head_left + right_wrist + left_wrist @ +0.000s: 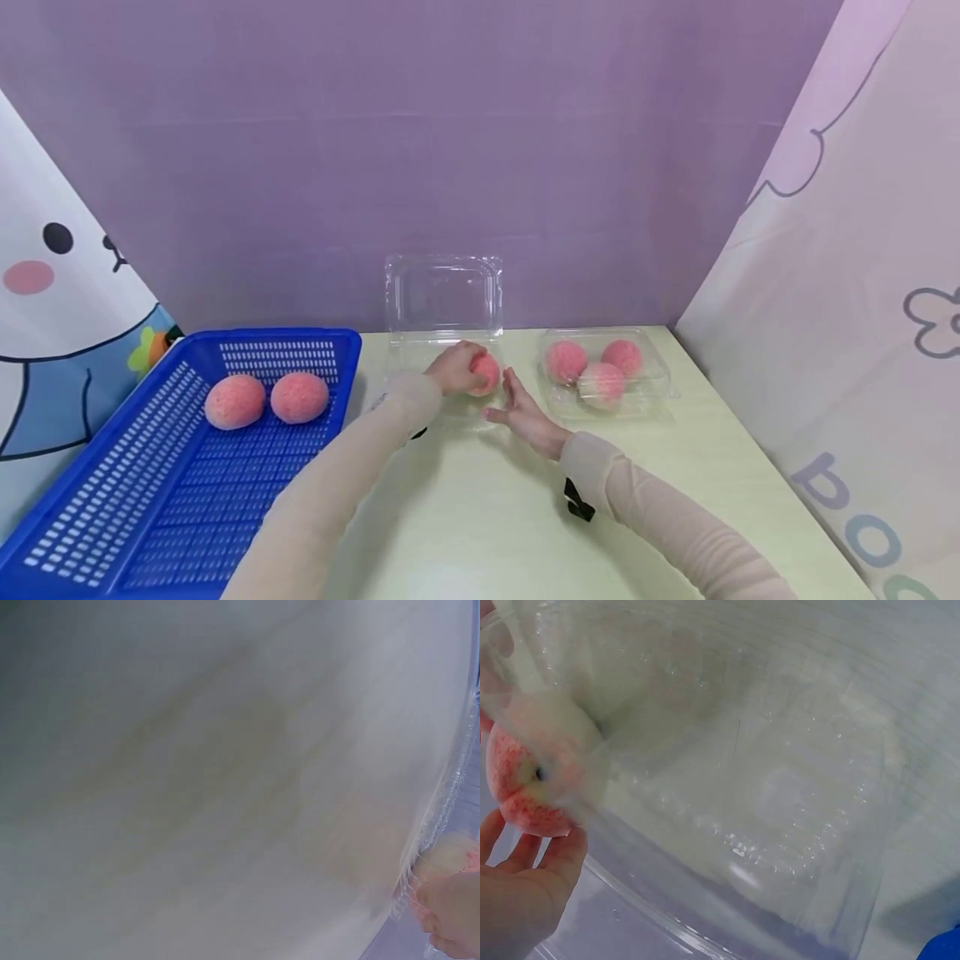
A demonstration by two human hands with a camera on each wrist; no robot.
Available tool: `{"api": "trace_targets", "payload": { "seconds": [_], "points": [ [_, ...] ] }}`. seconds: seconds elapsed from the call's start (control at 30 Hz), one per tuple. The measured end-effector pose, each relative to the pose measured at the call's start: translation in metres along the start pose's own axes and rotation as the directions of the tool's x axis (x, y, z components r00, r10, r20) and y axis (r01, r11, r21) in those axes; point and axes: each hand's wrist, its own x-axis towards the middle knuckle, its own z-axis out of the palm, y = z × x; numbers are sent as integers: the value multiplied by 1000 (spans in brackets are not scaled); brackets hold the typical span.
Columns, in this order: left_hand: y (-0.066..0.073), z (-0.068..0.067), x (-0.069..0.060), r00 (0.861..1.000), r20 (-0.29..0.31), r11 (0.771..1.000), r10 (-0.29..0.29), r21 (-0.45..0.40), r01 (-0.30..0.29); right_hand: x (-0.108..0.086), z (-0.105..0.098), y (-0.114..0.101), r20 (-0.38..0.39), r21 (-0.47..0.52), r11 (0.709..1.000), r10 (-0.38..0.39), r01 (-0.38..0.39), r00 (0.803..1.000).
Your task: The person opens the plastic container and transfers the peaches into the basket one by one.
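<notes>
My left hand (456, 371) grips a pink, fuzzy peach (486, 375) over the right side of a clear plastic clamshell box (444, 293). The lid of this box stands up against the purple backdrop. In the left wrist view the peach (526, 802) shows its dark stem dimple, partly behind clear plastic, with fingers against it. My right hand (534, 421) is just right of the peach, at the box's right side, thumb and fingers spread and nothing held. In the right wrist view mostly blurred pale surface shows, with a peach (446, 856) at the right edge.
A second clear clamshell box (652, 400) on the right holds three peaches, its lid over them. At left, a blue plastic basket (348, 367) holds two peaches (236, 402). Purple cloth (450, 167) hangs behind the pale table (480, 533); printed cloths flank it.
</notes>
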Motion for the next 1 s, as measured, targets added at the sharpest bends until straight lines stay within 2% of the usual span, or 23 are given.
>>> {"api": "trace_targets", "payload": {
  "seconds": [0.2,0.43,0.6,0.9,1.0],
  "points": [
    [-9,9,3,999,1,999,-39,-10,39,-3,3,1,20,-5,1000,0,0,1000],
    [-12,15,6,998,-5,998,-66,-16,66,-2,3,-2,22,3,1000,-21,21,1000],
    [-13,21,7,998,27,998,-60,-31,61,-2,2,-3,16,6,1000,-24,24,1000],
    [-14,24,11,997,64,999,-45,13,44,-2,0,-2,1,9,1000,-28,28,1000],
    [-13,24,12,994,74,997,-75,18,74,-3,0,-2,4,11,999,-33,33,999]
  ]
}}
